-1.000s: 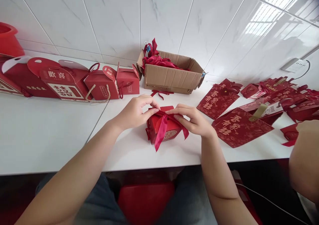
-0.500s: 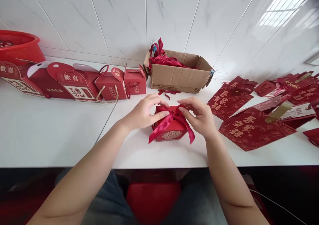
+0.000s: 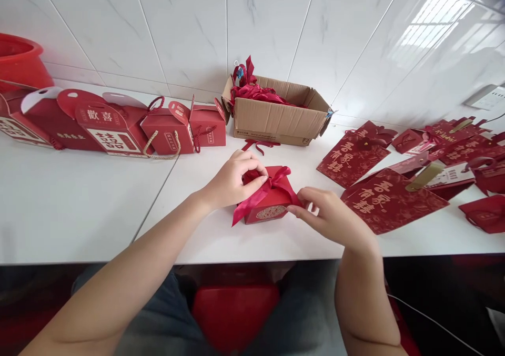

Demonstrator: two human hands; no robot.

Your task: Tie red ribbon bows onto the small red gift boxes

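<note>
A small red gift box [image 3: 271,209] stands on the white table [image 3: 79,203] in front of me, with a red ribbon bow [image 3: 263,186] tied across its top. My left hand [image 3: 232,180] rests on the box's left top, its fingers pinched on the bow's left loop. My right hand [image 3: 333,220] is lower, at the box's right front corner, fingers pinched on the right ribbon tail. The left tail hangs down past the box's front left edge.
An open cardboard carton [image 3: 276,117] full of red ribbons sits behind the box. Several assembled red boxes [image 3: 118,130] line the back left, beside a red basin [image 3: 19,61]. Flat red bags and box blanks [image 3: 390,201] lie scattered at the right. A loose ribbon [image 3: 258,145] lies before the carton.
My right hand has dropped from the bow's top to the box's right front corner, drawing the ribbon tail with it. The left hand has stayed on the bow.
</note>
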